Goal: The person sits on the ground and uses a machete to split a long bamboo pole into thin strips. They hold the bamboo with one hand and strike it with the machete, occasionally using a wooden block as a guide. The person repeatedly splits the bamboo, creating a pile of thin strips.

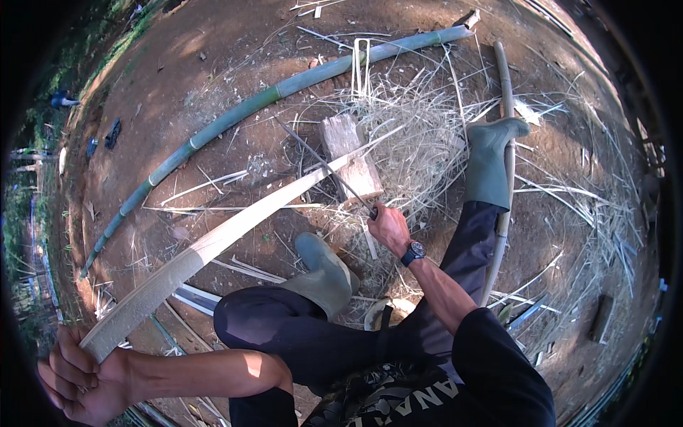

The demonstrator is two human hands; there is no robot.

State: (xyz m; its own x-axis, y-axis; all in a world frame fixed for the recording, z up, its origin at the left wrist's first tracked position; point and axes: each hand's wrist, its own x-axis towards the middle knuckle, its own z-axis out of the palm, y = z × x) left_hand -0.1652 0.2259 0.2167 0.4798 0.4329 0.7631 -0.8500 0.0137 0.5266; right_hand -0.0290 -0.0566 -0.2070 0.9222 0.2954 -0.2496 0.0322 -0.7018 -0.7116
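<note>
From where I sit, I can pick out one piece of lettering — pale block capitals slanting across the front of the dark shirt, the lower part cut off by the bottom edge. The dark wristwatch has marks on its dial — too small for me to read.

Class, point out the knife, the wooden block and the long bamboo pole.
Knife (306,147): head view, on the blade.
Wooden block (363,178): head view, lower part.
Long bamboo pole (266,98): head view, middle stretch.
</note>
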